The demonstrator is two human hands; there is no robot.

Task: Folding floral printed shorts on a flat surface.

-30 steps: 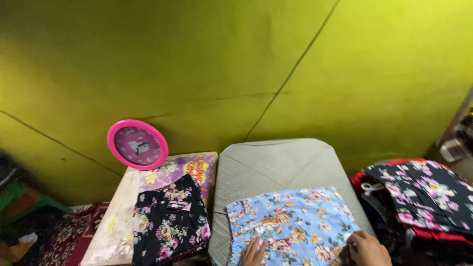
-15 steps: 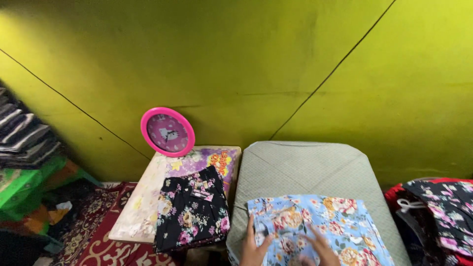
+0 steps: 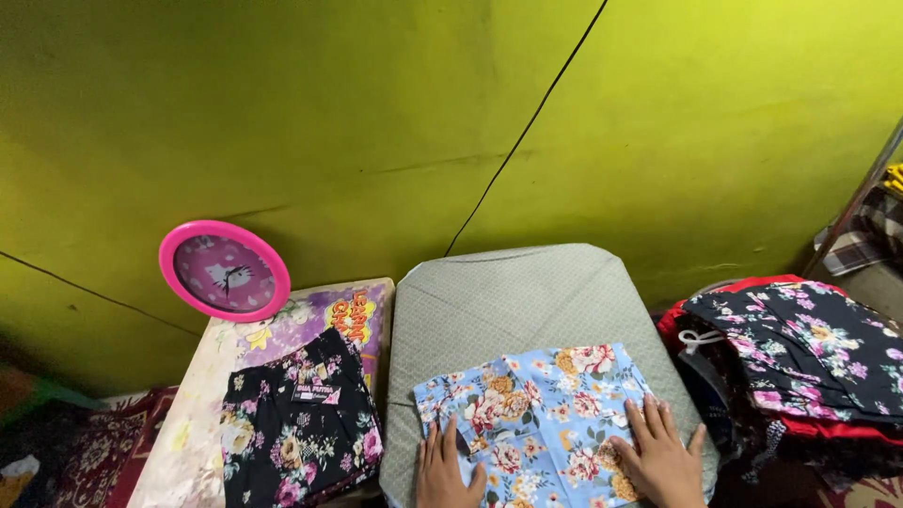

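A light blue floral cloth [image 3: 536,404] lies flat on a grey-green ironing board [image 3: 508,292]. My left hand [image 3: 444,466] rests flat on the cloth's lower left part, fingers together. Spread wide, my right hand [image 3: 661,456] presses on the cloth's lower right part. Neither hand grips anything.
A folded black floral garment [image 3: 296,423] lies on a low patterned table [image 3: 202,386] to the left. A pink round clock [image 3: 224,271] leans on the yellow-green wall [image 3: 423,122]. A pile of dark floral clothes [image 3: 800,353] sits at the right over something red.
The view swung left and then back to the right. Both hands have moved apart on the blue cloth and now lie flat on it.
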